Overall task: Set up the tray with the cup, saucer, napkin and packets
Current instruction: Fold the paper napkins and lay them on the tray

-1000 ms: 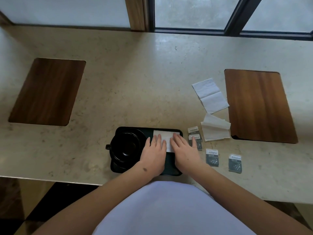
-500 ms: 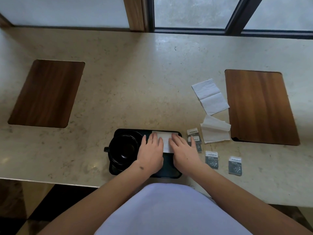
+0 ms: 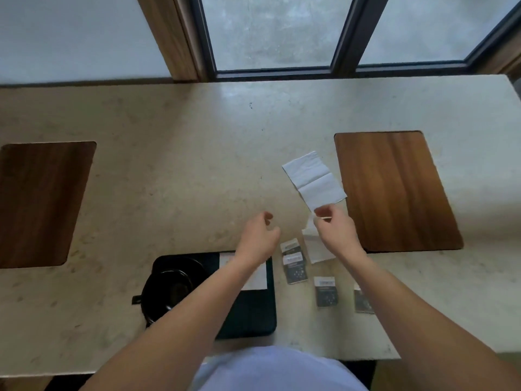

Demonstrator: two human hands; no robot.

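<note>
Both hands have lifted off the folded napkin (image 3: 255,273), which stays on the right half of the black tray (image 3: 248,320) beside the cup (image 3: 169,289) on its saucer (image 3: 183,265). The right hand (image 3: 334,230) now pinches what seems to be a corner of a crumpled napkin (image 3: 318,249) on the surface (image 3: 183,165). The left hand (image 3: 260,238) hovers loosely curled, holding nothing. Four packets (image 3: 325,292) lie right of the tray, unmoved.
</note>
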